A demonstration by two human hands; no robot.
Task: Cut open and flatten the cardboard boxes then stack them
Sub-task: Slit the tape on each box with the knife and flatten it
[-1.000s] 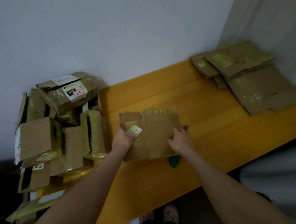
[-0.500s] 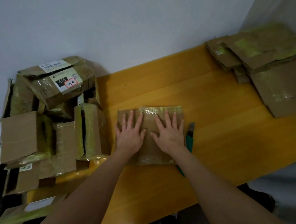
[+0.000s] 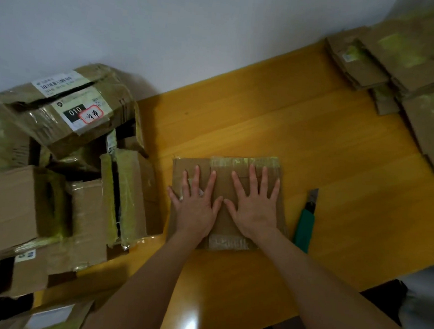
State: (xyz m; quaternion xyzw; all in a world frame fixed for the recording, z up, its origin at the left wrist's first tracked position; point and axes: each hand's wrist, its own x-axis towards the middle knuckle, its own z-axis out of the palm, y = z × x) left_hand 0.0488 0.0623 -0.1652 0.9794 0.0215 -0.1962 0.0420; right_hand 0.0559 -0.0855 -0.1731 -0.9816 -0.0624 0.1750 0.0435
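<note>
Left hand (image 3: 195,205) and right hand (image 3: 255,208): both lying flat with fingers spread, pressing down side by side on the flattened cardboard box (image 3: 236,163), which is lying on the yellow wooden surface (image 3: 265,121). Green utility knife (image 3: 305,222): lying just right of that box. Pile of taped boxes (image 3: 56,166): crowding the left end. Stack of flattened boxes (image 3: 409,75): sitting far right.

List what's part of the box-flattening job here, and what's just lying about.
Job: flattened box pressed under left hand and right hand; green utility knife beside it; pile of unflattened boxes; stack of flattened cardboard.
Lying about: grey shape beyond the wooden table, unclear what.
</note>
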